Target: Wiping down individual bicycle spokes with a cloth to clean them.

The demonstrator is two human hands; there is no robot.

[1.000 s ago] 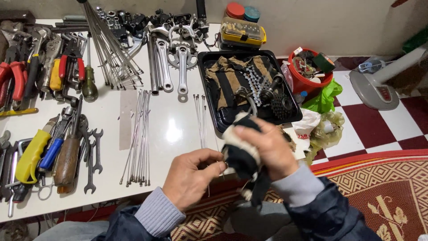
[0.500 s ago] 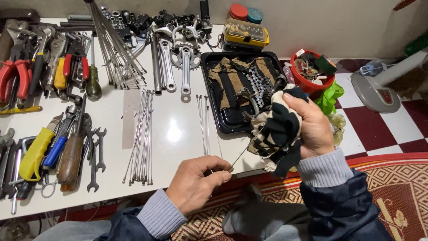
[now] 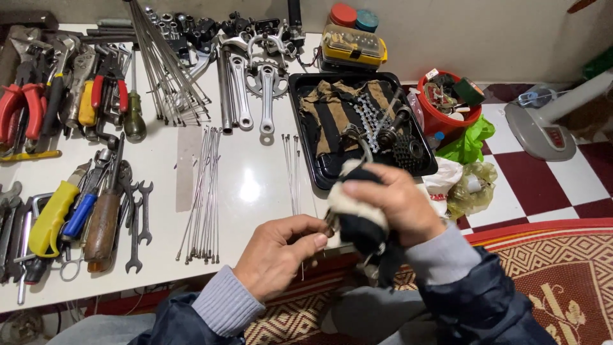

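Observation:
My left hand [image 3: 281,252] pinches one end of a thin metal spoke [image 3: 329,225] at the table's front edge. My right hand [image 3: 399,204] grips a bunched black-and-cream rag [image 3: 359,214] that is wrapped around the spoke right beside my left fingertips. Most of the spoke is hidden inside the rag. Both hands hover over the front edge of the white table [image 3: 246,191], just in front of a black tray [image 3: 305,121].
The tray holds a striped cloth [image 3: 332,108], a chain [image 3: 367,115] and a cassette [image 3: 405,152]. Loose spokes [image 3: 203,198] lie mid-table, wrenches [image 3: 135,223] and handled tools at left, crank arms [image 3: 265,96] at the back. A red bucket [image 3: 447,108] stands on the floor at right.
My right hand, which had drawn the rag out to the right along the spoke, has slid back left until the rag meets my left fingers. My left hand has stayed put.

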